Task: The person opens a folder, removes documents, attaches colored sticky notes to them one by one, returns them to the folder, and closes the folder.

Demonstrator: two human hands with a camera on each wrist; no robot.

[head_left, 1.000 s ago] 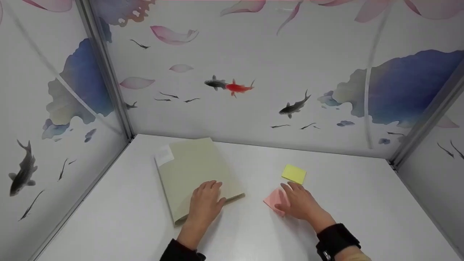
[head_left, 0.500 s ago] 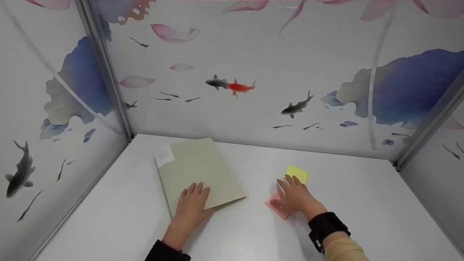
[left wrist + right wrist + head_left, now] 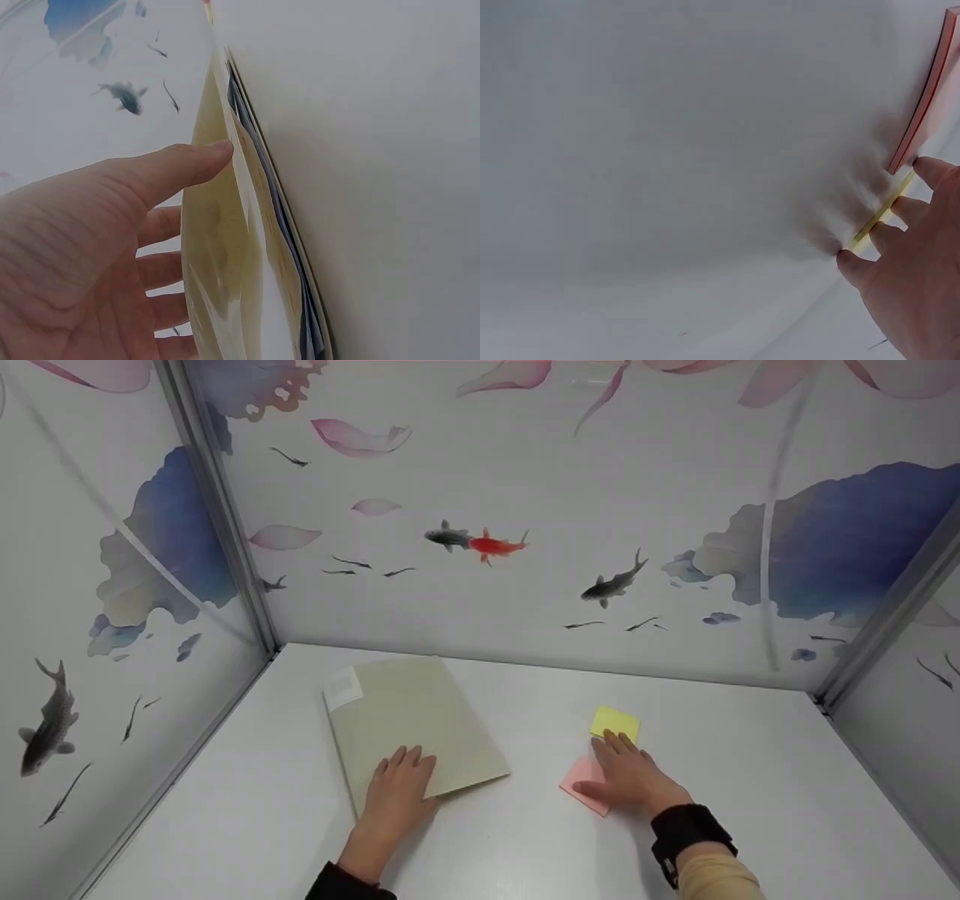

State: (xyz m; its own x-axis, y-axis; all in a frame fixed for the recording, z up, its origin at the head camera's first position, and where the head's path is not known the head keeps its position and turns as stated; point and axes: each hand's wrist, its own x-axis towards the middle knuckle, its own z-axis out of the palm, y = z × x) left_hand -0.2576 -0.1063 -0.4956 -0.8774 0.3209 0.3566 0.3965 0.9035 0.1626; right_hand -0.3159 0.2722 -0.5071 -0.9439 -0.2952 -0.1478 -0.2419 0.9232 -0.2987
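Folder, two note pads and both hands on a table. The folder lies beneath the left hand, whose fingers rest on the cover while the thumb holds its edge from the inner side; in the left wrist view the cover bows away from the sheets within. It should be light, the cover springy and rather slippery, the sheets easily creased; a hold across the full thickness, near the middle of an edge, would best keep the contents together. The right hand is spread wide, fingertips at the yellow pad, thumb over the pink pad. Both pads appear small, light and firm as blocks, their leaves pliable; opposite sides offer the surest hold. The table is white, smooth and slightly glossy. Pale walls, printed with fish and petals, meet at metal posts.
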